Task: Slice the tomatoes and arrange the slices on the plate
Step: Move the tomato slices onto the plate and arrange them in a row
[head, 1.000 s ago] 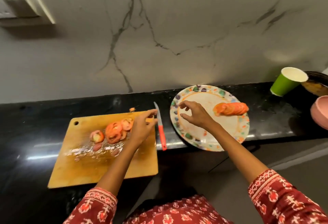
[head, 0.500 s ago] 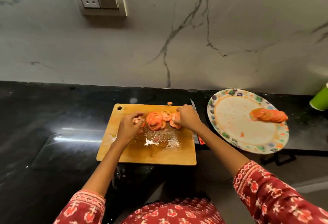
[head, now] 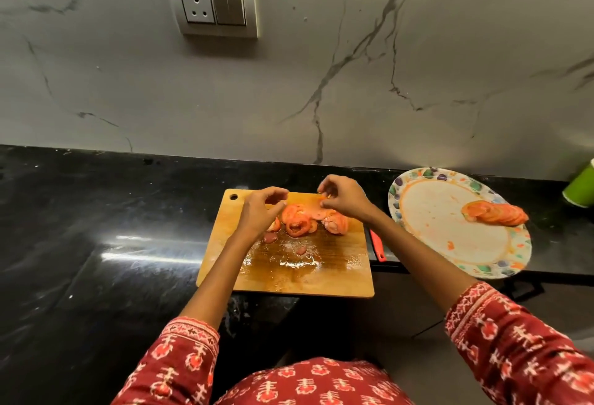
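Tomato slices (head: 300, 220) lie in a loose heap at the upper middle of the wooden cutting board (head: 289, 273), which sits at the centre of the frame on the black worktop (head: 106, 212). A thicker tomato piece (head: 337, 224) rests at the right edge of the heap, and a few small scraps and a wet patch of juice lie lower down on the board.

Both hands hover over the heap. The left hand (head: 260, 212) has its fingers curled, thumb and forefinger drawn close together above the left side of the slices; whether it actually pinches a slice I cannot tell. The right hand (head: 345, 199) is curled too, and its fingertips pinch a small orange bit of tomato at the upper edge of the heap.

Right of the board, a round plate (head: 418, 244) with a coloured patterned rim lies on the worktop, its lower edge reaching past the worktop's front edge. On its right half a row of overlapping tomato slices (head: 495, 213) is laid out, and one tiny scrap lies lower on the plate. Between board and plate, a red knife handle (head: 376, 244) shows beside the right forearm; the blade is hidden.

At the far right edge a green cup (head: 583, 187) is partly cut off by the frame. A socket and switch panel (head: 213, 4) is set in the veined marble wall at the upper left. Red patterned sleeves (head: 514, 340) fill the bottom.
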`<state>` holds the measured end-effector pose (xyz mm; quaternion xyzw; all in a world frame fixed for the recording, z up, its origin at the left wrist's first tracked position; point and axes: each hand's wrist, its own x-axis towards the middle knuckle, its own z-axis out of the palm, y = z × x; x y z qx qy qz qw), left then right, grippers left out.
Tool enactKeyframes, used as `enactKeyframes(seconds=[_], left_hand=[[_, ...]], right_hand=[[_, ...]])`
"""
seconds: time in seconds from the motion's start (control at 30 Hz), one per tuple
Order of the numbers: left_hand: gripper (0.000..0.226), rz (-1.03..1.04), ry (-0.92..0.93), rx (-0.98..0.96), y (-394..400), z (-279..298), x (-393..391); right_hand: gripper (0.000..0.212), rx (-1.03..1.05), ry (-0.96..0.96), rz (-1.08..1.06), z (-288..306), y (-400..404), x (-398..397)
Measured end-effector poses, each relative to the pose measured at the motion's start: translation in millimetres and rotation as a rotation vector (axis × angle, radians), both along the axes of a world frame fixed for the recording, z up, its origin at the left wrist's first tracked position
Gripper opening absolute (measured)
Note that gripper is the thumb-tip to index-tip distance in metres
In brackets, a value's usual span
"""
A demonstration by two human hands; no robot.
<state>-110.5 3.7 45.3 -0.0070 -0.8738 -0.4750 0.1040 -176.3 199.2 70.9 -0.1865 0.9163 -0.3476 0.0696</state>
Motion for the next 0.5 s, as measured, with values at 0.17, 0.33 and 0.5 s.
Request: enactKeyframes(seconds=[0.17, 0.33, 0.5], left_hand=[[0.023, -0.093, 0.018, -0.003, 3.1, 8.7, 1.9], [0.017, -0.07, 0.011, -0.048, -2.9, 8.9, 3.8], [0.023, 0.05, 0.009, -0.106, -6.2, 4.2, 4.1]], right_hand=[[0.036, -0.015, -0.174, 0.222, 24.7, -31.8, 3.4], [0.039, 0.019, -0.141, 0.286, 21.5, -47.5, 2.7], [0.034, -0.007, -0.003, 0.218, 14.1, -50.9, 3.1]])
